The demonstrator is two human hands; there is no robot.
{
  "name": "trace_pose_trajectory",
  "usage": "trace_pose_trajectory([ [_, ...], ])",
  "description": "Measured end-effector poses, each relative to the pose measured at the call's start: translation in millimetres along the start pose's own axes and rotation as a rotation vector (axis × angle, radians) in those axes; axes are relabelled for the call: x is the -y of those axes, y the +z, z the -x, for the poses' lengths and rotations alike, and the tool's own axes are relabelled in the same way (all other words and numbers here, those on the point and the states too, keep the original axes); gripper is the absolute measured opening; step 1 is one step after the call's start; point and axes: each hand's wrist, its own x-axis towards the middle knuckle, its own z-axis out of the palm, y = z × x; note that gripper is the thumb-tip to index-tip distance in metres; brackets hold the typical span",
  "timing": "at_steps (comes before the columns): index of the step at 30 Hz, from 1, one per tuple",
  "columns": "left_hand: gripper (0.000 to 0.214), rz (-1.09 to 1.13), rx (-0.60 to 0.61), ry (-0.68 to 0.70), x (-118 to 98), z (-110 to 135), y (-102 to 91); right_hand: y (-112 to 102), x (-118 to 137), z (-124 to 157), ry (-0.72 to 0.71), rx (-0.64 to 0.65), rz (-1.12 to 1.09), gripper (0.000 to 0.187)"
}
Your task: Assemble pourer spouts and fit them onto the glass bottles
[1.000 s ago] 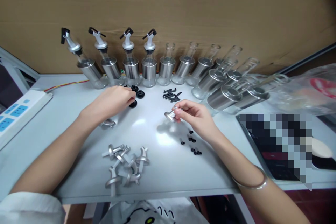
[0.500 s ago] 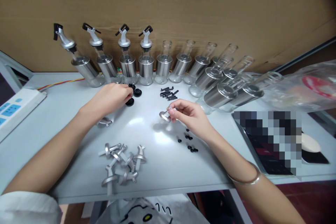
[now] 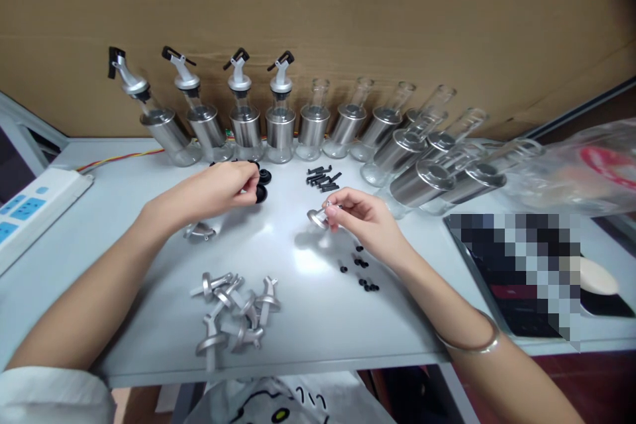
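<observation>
While the left hand [image 3: 218, 189] pinches a round black rubber stopper [image 3: 260, 194], the right hand [image 3: 365, 218] pinches a shiny metal spout [image 3: 318, 217].

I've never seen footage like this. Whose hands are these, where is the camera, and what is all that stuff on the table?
No machine here: a person works bare-handed, and the one camera sits on their head, looking down. The left hand pinches a black stopper; the right hand holds a silver spout. On the white table are a pile of spouts, small black parts, black pins, and a row of glass-and-steel bottles along the cardboard wall.
</observation>
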Motion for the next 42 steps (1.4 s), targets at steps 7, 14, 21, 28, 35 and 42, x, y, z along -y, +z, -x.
trace_pose_trajectory([
  [7, 0.012, 0.672, -0.007, 0.105, -4, 1, -2.3, 0, 5, 3, -0.092, -0.072, -0.004, 0.034],
  [14, 0.017, 0.905, -0.051, 0.173, -15, 3, 4.9, 3, 5, 8, -0.195, -0.057, -0.101, 0.022],
  [21, 0.008, 0.761, -0.085, 0.239, -28, 7, 5.5, 4, 3, 6, -0.18, -0.025, -0.169, 0.022],
  [28, 0.005, 0.682, -0.089, 0.272, -33, 6, 8.1, 5, 2, 7, -0.166, 0.027, -0.191, 0.018],
  [35, 0.007, 0.681, -0.118, 0.271, -34, 7, 13.7, 8, 0, 7, -0.166, 0.067, -0.235, 0.016],
  [42, 0.004, 0.682, -0.151, 0.254, -35, 10, 15.1, 7, -2, 5, -0.148, -0.029, -0.188, 0.021],
])
